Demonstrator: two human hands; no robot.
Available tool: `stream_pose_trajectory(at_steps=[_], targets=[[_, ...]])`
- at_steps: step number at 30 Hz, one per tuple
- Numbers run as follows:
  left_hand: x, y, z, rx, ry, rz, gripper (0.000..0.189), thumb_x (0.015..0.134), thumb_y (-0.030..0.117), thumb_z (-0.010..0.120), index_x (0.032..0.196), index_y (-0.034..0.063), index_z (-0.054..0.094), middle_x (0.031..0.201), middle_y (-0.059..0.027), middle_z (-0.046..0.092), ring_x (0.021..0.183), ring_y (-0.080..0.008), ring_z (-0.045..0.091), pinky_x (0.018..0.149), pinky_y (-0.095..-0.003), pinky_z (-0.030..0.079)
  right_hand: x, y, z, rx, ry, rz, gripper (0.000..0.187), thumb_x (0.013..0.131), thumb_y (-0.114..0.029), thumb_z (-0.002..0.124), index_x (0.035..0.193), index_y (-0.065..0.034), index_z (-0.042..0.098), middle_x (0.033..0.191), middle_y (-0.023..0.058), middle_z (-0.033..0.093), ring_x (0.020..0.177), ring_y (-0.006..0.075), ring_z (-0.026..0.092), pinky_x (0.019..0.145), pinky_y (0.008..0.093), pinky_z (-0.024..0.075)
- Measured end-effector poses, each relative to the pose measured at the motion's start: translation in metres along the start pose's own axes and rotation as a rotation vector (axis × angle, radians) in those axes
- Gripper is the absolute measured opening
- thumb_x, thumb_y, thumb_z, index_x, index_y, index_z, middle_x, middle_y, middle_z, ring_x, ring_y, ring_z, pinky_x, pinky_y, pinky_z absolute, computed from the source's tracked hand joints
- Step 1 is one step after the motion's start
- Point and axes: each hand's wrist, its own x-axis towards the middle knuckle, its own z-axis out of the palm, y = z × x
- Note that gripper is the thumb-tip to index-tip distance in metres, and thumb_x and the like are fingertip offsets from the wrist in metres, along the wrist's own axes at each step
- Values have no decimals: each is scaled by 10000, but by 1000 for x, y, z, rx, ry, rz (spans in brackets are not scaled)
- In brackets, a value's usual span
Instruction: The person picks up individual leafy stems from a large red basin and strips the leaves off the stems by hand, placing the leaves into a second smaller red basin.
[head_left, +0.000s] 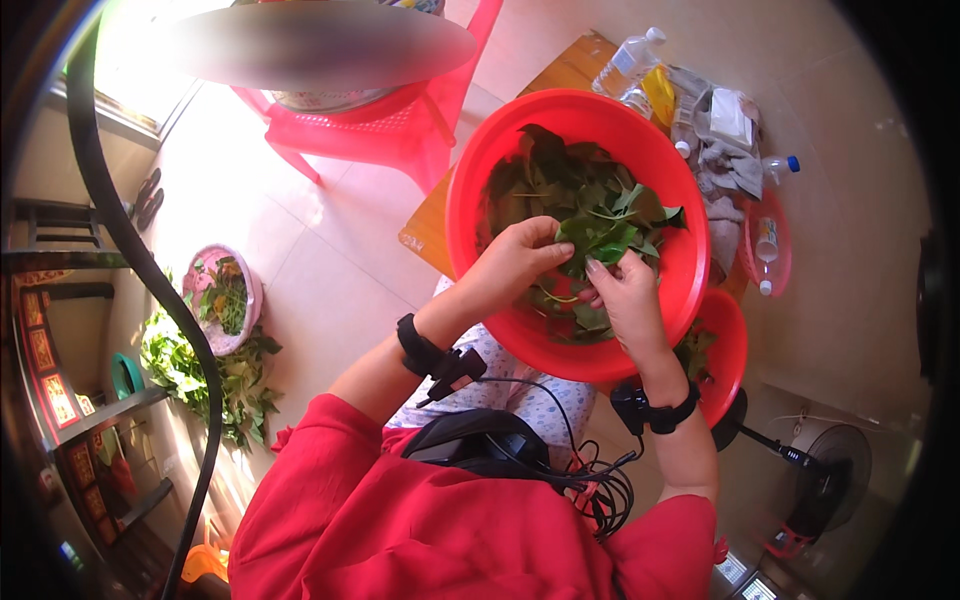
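Observation:
A large round red plastic basin stands in front of me, partly filled with green leaves on thin stems. Over the basin, my left hand pinches the left side of a bright green leaf between thumb and fingers. My right hand is at the lower right of the same leaf, its thumb and fingertips closed on the leaf's edge. The two hands are close together but apart. Beneath them, more leaves and a pale stem lie in the basin.
A wooden table lies under the basin, with plastic bottles and grey cloths. A smaller red basin sits at the right. Leafy greens and a pink basket are on the floor at left. A pink plastic chair stands ahead; a black fan is lower right.

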Motion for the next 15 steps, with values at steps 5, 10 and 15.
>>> stream_pose_trajectory(at_steps=[5, 10, 15], targets=[[2, -1, -4, -279, -30, -62, 201, 992, 104, 512, 1172, 30, 562, 1070, -29, 638, 975, -112, 608, 848, -277, 508, -4, 4, -1, 105, -77, -45, 222, 941, -82, 575, 1154, -24, 595, 926, 30, 637, 694, 112, 643, 590, 206, 468], [3, -4, -2, -287, -22, 3, 167, 984, 112, 536, 1111, 8, 568, 1002, 0, 613, 922, -71, 539, 830, -234, 453, -7, 0, -7, 49, -111, -15, 205, 946, -74, 568, 1142, -18, 585, 950, 35, 632, 772, 126, 642, 646, 232, 487], [3, -8, -6, 141, -57, 52, 210, 976, 135, 569, 1140, 6, 582, 1020, 0, 622, 933, -69, 563, 835, -244, 474, -1, -15, -12, -540, 458, -722, 255, 928, -103, 606, 1171, -28, 581, 1127, 135, 582, 1011, 242, 586, 789, 315, 492]])
